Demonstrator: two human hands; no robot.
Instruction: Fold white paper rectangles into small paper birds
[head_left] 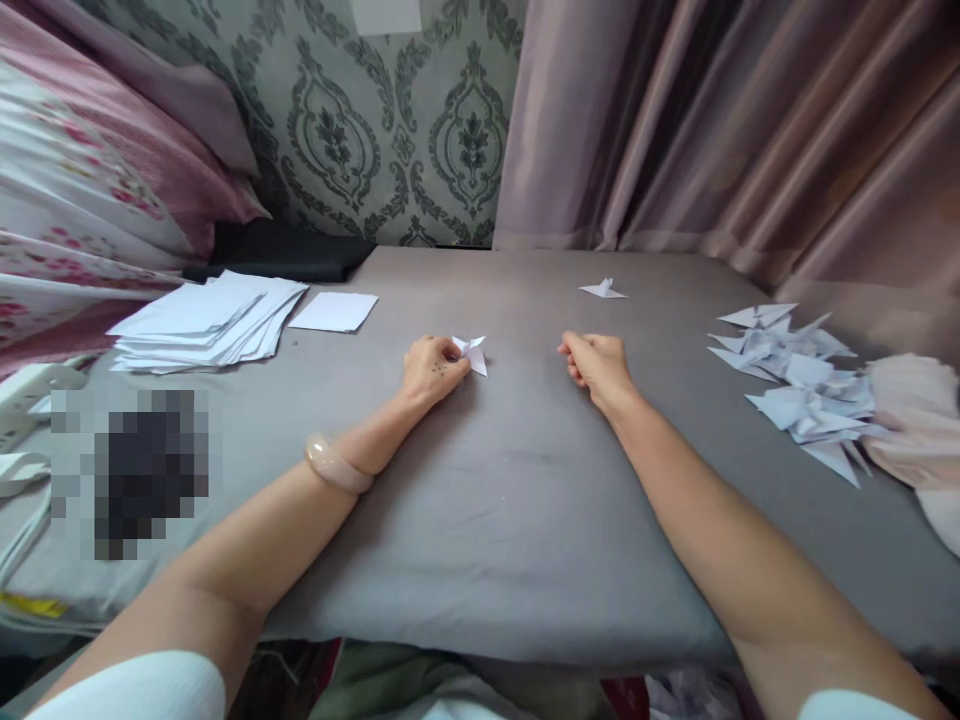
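My left hand [435,367], with a pale bangle [337,466] on the wrist, pinches a folded white paper crane [473,355] just above the grey cloth. The crane's points stick out to the right of my fingertips; the rest is hidden by the hand. My right hand [598,364] is apart from it, to the right, with the fingers curled closed. Whether anything small is inside those fingers cannot be made out. Beyond the right hand, a single folded paper crane [604,289] stands on the cloth.
A pile of folded paper cranes [810,380] lies at the right, beside a pale pink cloth [915,420]. Stacked white paper sheets [210,325] and a separate square sheet [334,311] are at the left. Nearer are a white power strip [34,400] and a blurred-out dark patch [154,460].
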